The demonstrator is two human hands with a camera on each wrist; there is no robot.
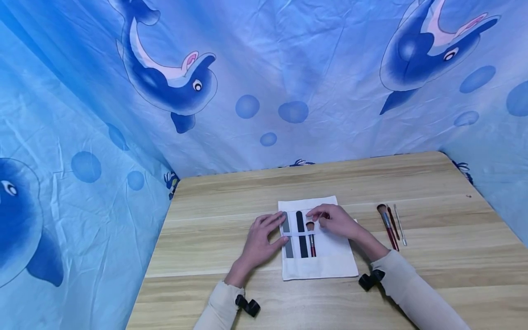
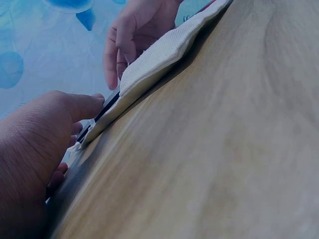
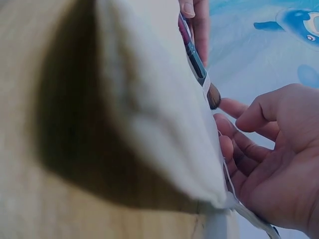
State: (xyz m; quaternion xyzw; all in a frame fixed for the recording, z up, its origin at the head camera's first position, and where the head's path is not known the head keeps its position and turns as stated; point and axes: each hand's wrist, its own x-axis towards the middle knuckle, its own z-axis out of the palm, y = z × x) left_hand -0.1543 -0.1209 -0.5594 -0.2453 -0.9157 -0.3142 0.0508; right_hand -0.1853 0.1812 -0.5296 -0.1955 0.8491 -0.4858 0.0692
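A white cloth case lies spread on the table. Under its elastic band sit a grey nail file, a black nail file and a small makeup brush with a red handle, their lower ends in the pocket. My left hand rests at the case's left edge, fingers and thumb spread about the grey file. Over the upper part of the case is my right hand, its fingers loosely bent. In the right wrist view, a fingertip comes right at the bristles of the brush.
Right of the case lie a larger makeup brush, a thin dark red tool and a slim silver tool. The wooden table ends at a blue curtain printed with dolphins.
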